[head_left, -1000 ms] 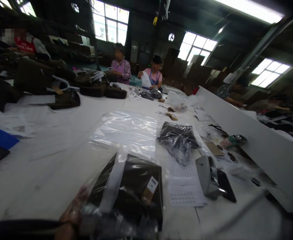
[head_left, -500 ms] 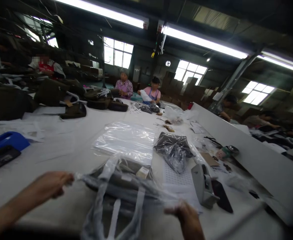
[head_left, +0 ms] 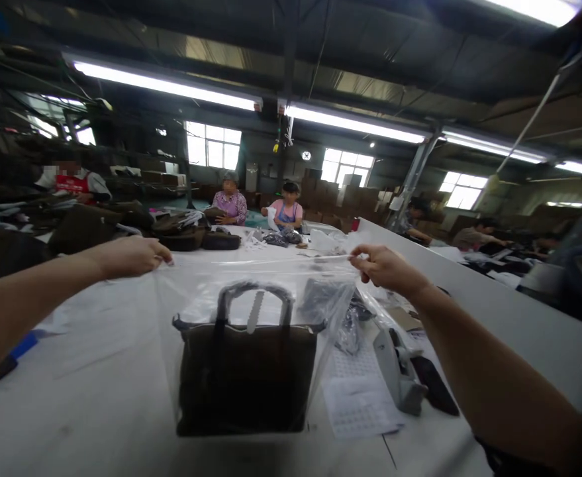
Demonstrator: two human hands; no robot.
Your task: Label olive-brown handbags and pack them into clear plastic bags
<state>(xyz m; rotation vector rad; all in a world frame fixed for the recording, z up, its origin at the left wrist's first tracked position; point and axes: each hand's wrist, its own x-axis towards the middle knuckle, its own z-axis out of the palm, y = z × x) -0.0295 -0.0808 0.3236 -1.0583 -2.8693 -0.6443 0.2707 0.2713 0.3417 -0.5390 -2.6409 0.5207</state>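
left hand (head_left: 126,257) | pinches one top corner of a thin, glossy clear plastic bag (head_left: 265,298) - right hand (head_left: 385,268) | pinches the opposite corner, film pulled taut | dark tote bag (head_left: 245,377) | boxy, two arched handles, inside the film - above a white table (head_left: 87,404)

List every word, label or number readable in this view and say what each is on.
None is readable. The printed rows on the paper sheet are too small to read, and the white strip between the handles of the dark handbag inside the clear plastic bag shows no text.
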